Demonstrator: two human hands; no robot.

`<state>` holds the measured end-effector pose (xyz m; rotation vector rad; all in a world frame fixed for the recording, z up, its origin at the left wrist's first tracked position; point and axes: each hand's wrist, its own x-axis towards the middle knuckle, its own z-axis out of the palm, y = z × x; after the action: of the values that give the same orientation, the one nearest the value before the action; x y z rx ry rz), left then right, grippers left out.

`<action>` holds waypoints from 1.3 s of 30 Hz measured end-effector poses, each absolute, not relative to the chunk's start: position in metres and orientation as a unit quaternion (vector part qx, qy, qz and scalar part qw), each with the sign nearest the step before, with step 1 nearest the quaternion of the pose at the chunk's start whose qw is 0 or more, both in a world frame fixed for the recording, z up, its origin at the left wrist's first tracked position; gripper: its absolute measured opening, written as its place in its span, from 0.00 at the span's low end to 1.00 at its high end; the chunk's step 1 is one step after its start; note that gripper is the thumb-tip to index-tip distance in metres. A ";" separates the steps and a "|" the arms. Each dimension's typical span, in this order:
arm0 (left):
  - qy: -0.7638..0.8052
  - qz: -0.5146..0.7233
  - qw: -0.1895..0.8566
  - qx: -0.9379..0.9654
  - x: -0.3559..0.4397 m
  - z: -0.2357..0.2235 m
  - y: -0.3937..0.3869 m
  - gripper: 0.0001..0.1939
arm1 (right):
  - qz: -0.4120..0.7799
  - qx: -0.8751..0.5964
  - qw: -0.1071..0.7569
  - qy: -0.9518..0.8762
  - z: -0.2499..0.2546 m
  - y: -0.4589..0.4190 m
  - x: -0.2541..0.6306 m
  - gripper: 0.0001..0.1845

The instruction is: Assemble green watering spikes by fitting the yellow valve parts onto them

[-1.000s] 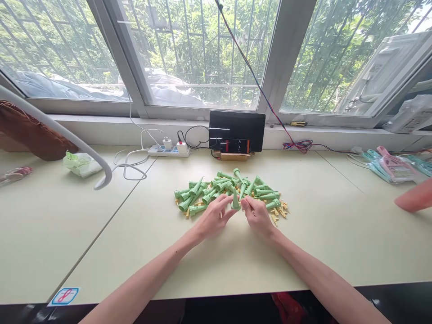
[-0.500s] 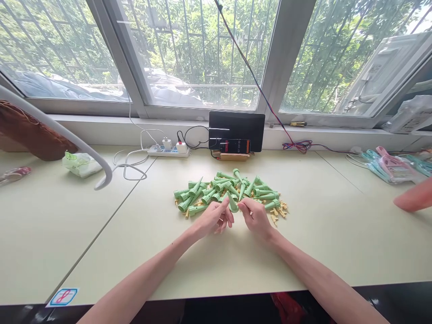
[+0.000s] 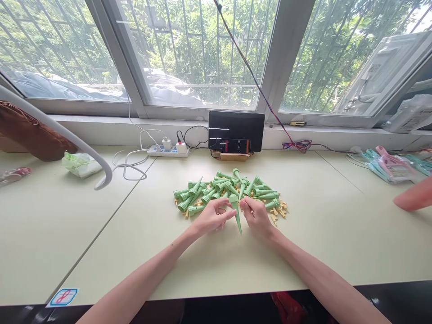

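Observation:
A green plastic watering spike (image 3: 237, 217) is held in my left hand (image 3: 214, 216), between thumb and fingers, with its capped end up and its tip pointing down toward me. Just to its right, my right hand (image 3: 256, 215) is closed in a pinch close to the cap. Whatever those fingertips hold is too small and covered to make out. Behind both hands lies a loose pile of green spikes (image 3: 209, 196). Small yellow valve pieces (image 3: 275, 216) are scattered along the pile's right side, and a few show at its left.
A phone (image 3: 235, 146) leans against a black tablet (image 3: 249, 126) behind the pile. Left of them is a power strip (image 3: 168, 152) with cables. A white curved stand arm (image 3: 104, 168) reaches in from the left. Another person's arm (image 3: 415, 196) enters at right, near bagged clips (image 3: 394, 165).
The spike in my left hand has turned over: its tip pointed up and away before, and now points down toward me. My right hand has hardly moved.

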<state>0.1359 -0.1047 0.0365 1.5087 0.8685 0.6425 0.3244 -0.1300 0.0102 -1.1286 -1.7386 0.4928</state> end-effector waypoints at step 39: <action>0.340 0.277 0.598 0.670 0.133 0.038 -0.103 0.22 | 0.204 -0.431 0.494 -0.727 0.007 -0.132 0.322 0.21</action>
<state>0.1335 -0.1030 0.0376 1.5553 0.7895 0.6421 0.3222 -0.1319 0.0070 -1.0438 -1.7632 0.4937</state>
